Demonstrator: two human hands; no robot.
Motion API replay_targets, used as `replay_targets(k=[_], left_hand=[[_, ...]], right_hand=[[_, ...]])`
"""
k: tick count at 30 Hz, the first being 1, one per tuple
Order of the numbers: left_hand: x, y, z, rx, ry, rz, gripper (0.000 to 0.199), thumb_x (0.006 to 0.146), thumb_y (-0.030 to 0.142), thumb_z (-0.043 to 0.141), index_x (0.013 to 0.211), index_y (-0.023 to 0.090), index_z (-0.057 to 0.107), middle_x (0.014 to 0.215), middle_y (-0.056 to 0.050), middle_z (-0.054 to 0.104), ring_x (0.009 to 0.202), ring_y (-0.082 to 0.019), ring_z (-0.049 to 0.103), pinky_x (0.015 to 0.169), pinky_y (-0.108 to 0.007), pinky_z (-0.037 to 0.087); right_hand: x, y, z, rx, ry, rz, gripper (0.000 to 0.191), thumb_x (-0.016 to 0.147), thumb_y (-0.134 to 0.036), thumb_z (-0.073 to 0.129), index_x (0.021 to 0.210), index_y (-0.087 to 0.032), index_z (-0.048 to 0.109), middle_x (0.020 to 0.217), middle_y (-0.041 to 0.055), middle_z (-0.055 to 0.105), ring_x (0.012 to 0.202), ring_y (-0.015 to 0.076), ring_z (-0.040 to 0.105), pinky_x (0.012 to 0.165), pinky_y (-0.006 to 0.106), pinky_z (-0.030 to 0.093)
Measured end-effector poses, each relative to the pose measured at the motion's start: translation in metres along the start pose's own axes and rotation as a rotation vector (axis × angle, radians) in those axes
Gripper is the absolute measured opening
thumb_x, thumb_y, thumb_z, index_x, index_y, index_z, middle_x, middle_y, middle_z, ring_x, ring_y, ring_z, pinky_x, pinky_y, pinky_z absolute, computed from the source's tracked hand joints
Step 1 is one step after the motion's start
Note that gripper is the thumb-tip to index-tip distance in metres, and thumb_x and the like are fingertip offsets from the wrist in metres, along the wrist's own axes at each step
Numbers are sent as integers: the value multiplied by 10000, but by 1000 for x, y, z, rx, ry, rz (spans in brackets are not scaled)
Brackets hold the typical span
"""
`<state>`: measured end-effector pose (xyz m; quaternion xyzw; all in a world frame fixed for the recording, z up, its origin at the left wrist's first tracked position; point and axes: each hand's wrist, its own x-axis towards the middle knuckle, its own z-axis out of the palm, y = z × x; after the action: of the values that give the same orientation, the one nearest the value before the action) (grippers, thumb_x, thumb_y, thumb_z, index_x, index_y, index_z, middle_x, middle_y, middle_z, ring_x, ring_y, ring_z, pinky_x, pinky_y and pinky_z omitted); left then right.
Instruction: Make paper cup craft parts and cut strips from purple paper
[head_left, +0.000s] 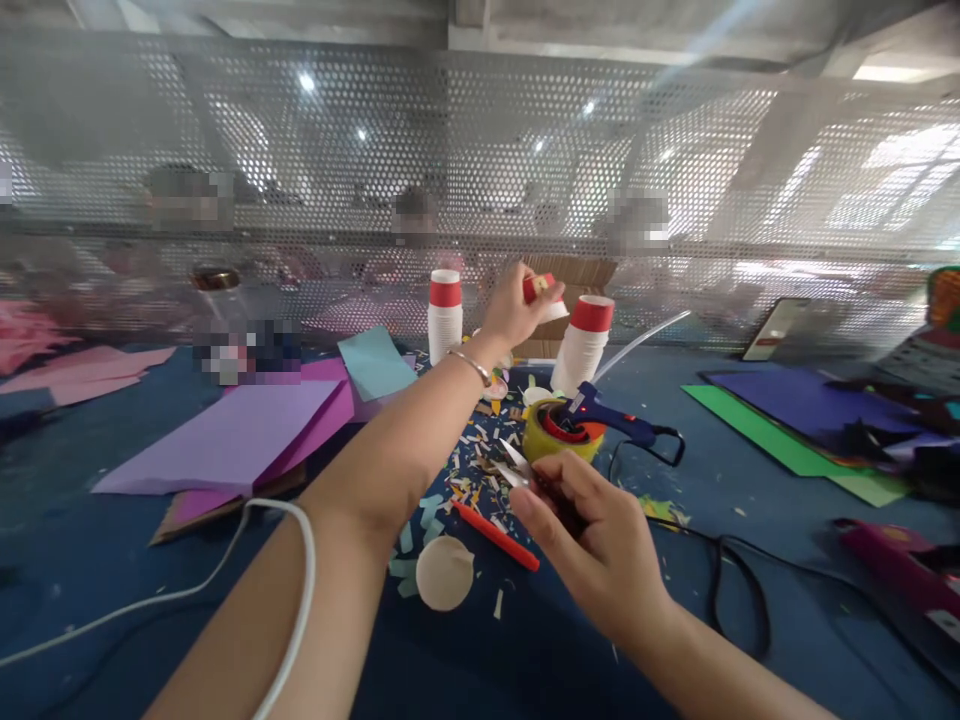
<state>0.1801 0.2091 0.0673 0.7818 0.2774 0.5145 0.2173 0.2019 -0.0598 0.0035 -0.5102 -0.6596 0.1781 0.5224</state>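
Note:
My left hand (pixel 517 305) is stretched far forward, its fingers closed on a small red and white paper cup (pixel 553 308) near a cardboard box (pixel 589 275). My right hand (pixel 592 540) is wrapped round scissors (pixel 516 465), whose blades are parted and point up and left. One stack of white cups with a red top (pixel 445 318) stands left of my left hand, another stack (pixel 581 345) to its right. Beyond the scissors, a blue glue gun (pixel 611 415) rests on a yellow tape roll (pixel 562 430). A red pen (pixel 496 535) and a round cream disc (pixel 445 573) lie below.
Paper scraps (pixel 469 465) litter the middle. Purple sheets (pixel 225 430) lie left, green and blue sheets (pixel 795 410) right. A white cable (pixel 307 560) crosses my left forearm; a black cord (pixel 720 545) runs right. A perforated screen (pixel 450 150) stands behind.

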Motion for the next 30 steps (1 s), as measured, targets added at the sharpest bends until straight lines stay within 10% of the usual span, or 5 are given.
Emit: replay_targets(k=[6, 16, 19, 26, 30], left_hand=[[45, 3, 46, -3, 41, 188, 199, 939, 289, 679, 879, 240, 496, 998, -116, 582, 1036, -283, 518, 1003, -489, 417], [48, -10, 91, -25, -288, 228, 384, 849, 178, 731, 1158, 170, 503, 1278, -202, 577, 1197, -321, 547, 1047, -482, 428], [44, -10, 69, -14, -246, 270, 560, 816, 216, 774, 1287, 184, 472, 1419, -197, 502, 1350, -349, 441, 1138, -501, 345], [45, -28, -42, 436, 417, 35, 306, 849, 144, 659, 1133, 227, 581, 1328, -143, 531, 1348, -368, 386, 1163, -547, 260], [43, -54, -88, 571, 361, -224, 154, 830, 241, 734, 895, 216, 596, 1162, -151, 611, 1208, -354, 510, 1045, -500, 386]], right_hand=[[1, 5, 1, 8, 34, 16, 256, 952, -406, 601, 796, -212, 542, 619, -47, 456, 525, 97, 410, 462, 232, 337], [4, 2, -2, -1, 44, 8, 258, 957, -396, 584, 782, -220, 516, 598, -56, 436, 504, 93, 390, 446, 232, 323], [4, 4, -2, 10, 74, -6, 249, 958, -391, 589, 790, -220, 519, 609, -56, 434, 511, 92, 385, 444, 229, 317], [3, 6, 0, 25, 49, 24, 270, 959, -425, 588, 801, -210, 541, 619, -50, 450, 522, 92, 394, 458, 230, 325], [5, 5, 1, 35, 36, 29, 275, 959, -420, 577, 794, -203, 538, 625, -47, 460, 511, 82, 387, 446, 218, 321]])
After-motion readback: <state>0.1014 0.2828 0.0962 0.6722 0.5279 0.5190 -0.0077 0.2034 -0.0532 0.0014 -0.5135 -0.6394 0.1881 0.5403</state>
